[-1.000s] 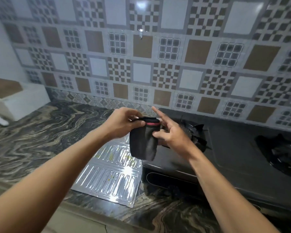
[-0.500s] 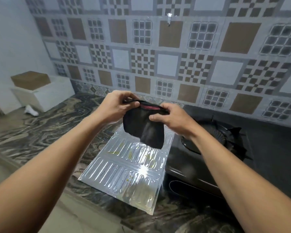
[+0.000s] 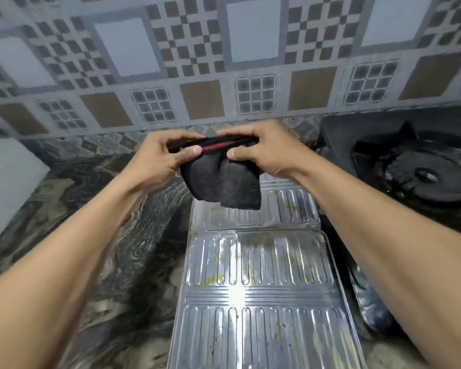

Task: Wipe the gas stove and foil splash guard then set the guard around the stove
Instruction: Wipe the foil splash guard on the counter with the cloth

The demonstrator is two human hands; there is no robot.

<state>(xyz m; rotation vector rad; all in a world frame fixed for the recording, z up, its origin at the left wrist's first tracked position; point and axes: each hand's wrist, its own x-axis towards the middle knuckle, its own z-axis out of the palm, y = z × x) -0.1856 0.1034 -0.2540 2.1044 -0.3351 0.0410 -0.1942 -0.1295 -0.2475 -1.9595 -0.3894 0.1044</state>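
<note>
A black cloth (image 3: pixel 224 182) with a red stripe along its top edge hangs in the air, folded, above the far end of the foil splash guard (image 3: pixel 256 296). My left hand (image 3: pixel 163 158) pinches the cloth's left top edge and my right hand (image 3: pixel 264 150) pinches the right. The silvery ribbed guard lies flat on the counter, spotted with greenish and brown stains. The black gas stove (image 3: pixel 421 171) stands just right of the guard; one burner with its pan support shows.
The dark marbled counter (image 3: pixel 133 249) stretches left of the guard. A white box (image 3: pixel 8 179) sits at the far left. A patterned tile wall (image 3: pixel 224 75) rises close behind the counter. My right forearm crosses over the stove's front edge.
The view has swung left and down, centring the guard. Both hands have moved with the cloth over the guard's far end, closer together on its top edge.
</note>
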